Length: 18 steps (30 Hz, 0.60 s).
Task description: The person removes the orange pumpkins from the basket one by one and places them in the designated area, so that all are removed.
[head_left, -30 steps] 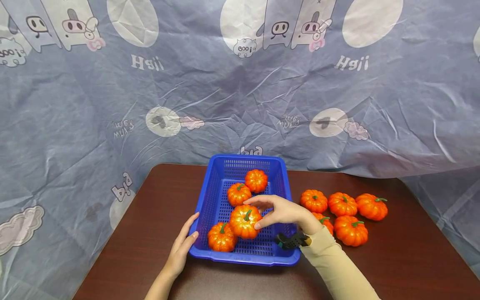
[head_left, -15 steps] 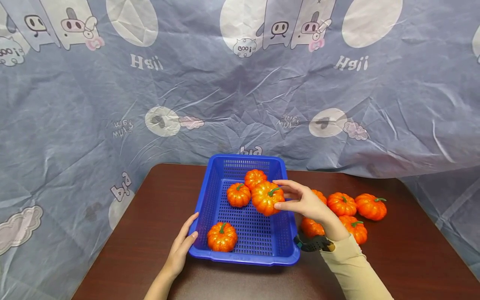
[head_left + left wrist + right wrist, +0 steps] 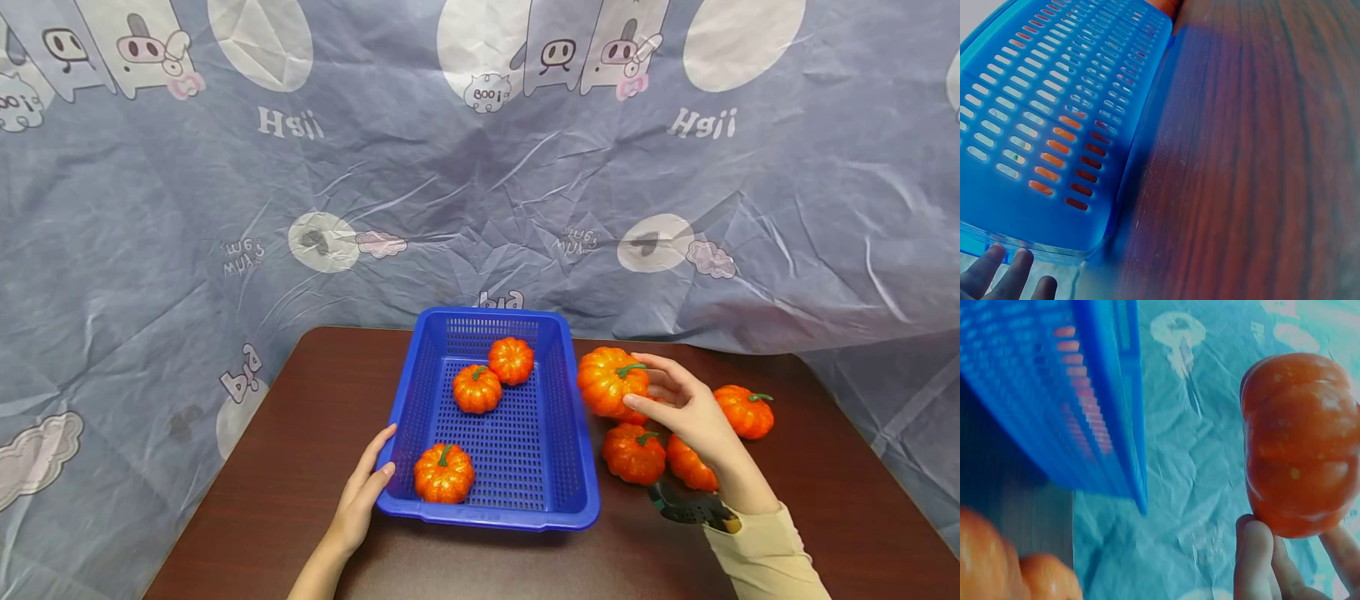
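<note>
Makeshift tabletop booth: cartoon-printed sheet (image 3: 480, 183) hung behind brown table (image 3: 300, 450).

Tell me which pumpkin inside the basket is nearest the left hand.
The pumpkin near the front left corner of the blue basket, close to the left hand; the other two pumpkins sit farther back.

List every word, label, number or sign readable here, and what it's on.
"Haii": backdrop cloth, twice; last letters uncertain.
"BOO¡": cloud print on the cloth, again at left edge.
Upside-down lettering lower on the cloth: too unclear to read.
Blue basket, pumpkins, wristband: none readable.
</note>
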{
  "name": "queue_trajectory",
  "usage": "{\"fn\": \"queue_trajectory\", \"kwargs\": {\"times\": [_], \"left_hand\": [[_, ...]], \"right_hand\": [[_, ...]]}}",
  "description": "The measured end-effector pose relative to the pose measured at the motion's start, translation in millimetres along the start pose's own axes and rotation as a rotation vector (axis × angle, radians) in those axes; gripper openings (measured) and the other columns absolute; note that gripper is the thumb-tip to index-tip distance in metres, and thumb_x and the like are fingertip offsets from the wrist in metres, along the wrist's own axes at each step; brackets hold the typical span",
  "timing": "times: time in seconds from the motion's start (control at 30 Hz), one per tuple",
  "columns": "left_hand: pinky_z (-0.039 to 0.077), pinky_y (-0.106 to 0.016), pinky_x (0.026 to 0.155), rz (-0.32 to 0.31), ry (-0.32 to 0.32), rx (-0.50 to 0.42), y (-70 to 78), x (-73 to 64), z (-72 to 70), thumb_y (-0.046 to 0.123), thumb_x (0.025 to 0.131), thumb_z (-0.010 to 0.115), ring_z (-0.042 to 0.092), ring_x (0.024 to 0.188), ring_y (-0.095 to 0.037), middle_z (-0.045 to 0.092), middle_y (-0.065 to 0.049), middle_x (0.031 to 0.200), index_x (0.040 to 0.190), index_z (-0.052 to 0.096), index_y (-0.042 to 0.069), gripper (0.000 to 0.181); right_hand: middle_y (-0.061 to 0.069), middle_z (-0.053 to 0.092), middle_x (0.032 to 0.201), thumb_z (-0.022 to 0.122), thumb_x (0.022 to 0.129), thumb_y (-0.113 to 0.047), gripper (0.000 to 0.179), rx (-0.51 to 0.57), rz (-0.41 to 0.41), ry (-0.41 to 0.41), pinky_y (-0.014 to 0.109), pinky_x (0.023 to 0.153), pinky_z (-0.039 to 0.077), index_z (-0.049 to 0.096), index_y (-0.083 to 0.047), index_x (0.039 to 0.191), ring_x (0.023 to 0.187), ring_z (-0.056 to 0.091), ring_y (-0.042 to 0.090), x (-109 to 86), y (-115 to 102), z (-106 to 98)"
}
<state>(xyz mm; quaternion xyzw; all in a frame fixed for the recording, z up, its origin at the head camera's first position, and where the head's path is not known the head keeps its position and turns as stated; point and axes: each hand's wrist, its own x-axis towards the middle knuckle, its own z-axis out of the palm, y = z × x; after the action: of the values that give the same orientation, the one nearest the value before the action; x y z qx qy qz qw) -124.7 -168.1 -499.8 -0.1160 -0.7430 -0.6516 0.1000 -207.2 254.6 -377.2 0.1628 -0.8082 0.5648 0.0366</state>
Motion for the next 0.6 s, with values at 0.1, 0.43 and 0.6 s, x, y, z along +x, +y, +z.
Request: {"fn": "queue_trajectory", "kwargs": {"times": [0.1, 0.43, 0.6], "left_hand": [[0.029, -0.016, 0.099, 0.004, 0.0, 0.0, -0.2, -0.1, -0.1, 0.01, 0.097, 0.041, 0.037, 0.129, -0.013, 0.033, -0.006, 0.148, 0.144, 0.037, 0.016, 0.048], [0.027, -0.015, 0.1, -0.004, 0.002, -0.002, -0.4, 0.0, -0.2, 0.011, 0.097, 0.041, 0.036, 0.129, -0.013, 0.033, -0.006, 0.148, 0.144, 0.037, 0.016, 0.047], [0.028, -0.016, 0.1, -0.016, -0.001, -0.005, 0.0, 0.3, -0.3, 0.012, 0.097, 0.041, 0.036, 0.129, -0.014, 0.033, -0.006, 0.148, 0.144, 0.037, 0.017, 0.047]], "right_hand": [[-0.007, 0.056, 0.114, 0.066, 0.087, -0.01, 0.055, -0.041, 0.015, 0.051, 0.023, 0.072, 0.05, 0.046, -0.014, 0.138, 0.095, 0.058, 0.009, -8.6, 5, -13], [-0.009, 0.054, 0.115, 0.065, 0.086, -0.002, 0.055, 0.158, 0.075, 0.247, 0.017, 0.068, 0.05, 0.048, -0.015, 0.137, 0.088, 0.06, 0.002, -38.2, 35, -46], [-0.007, 0.061, 0.108, 0.062, 0.085, 0.006, 0.053, 0.351, 0.026, 0.345, 0.019, 0.066, 0.052, 0.05, -0.008, 0.134, 0.082, 0.064, 0.005, -51.6, 57, -58]]}}
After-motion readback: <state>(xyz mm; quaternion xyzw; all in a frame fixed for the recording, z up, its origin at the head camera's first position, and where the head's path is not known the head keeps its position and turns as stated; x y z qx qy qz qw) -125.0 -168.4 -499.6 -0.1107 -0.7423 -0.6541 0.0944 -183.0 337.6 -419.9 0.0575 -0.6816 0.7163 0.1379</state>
